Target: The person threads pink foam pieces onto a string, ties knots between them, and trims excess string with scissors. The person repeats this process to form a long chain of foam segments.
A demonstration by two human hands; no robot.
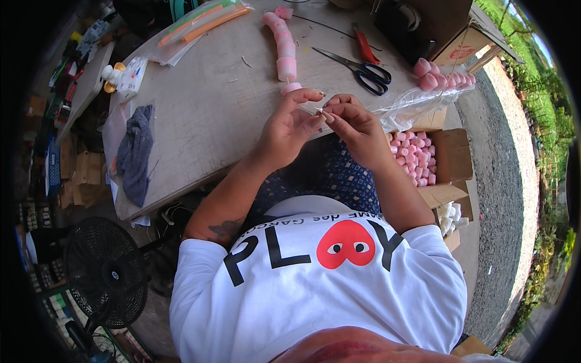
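A row of pink, marshmallow-like cylinders point(286, 68) lies on the table, seemingly strung together, its near end close to my hands. One pink piece point(290, 88) sits just beyond the fingers of my left hand point(285, 130). That hand is closed in a loose pinch. My right hand point(357, 124) meets it, thumb and fingertips pressed together. Between the fingertips shows a small bit of thin white strand point(319, 111), perhaps string; its exact kind is too small to make out. Black-handled scissors point(361, 71) lie open beyond my right hand.
A red-handled tool point(365, 45) lies by the scissors. More pink pieces point(431, 75) rest on clear plastic at the right; an open cardboard box point(452, 154) below holds many others. A grey cloth point(134, 154) lies left, and a black fan point(106, 272) stands beside me.
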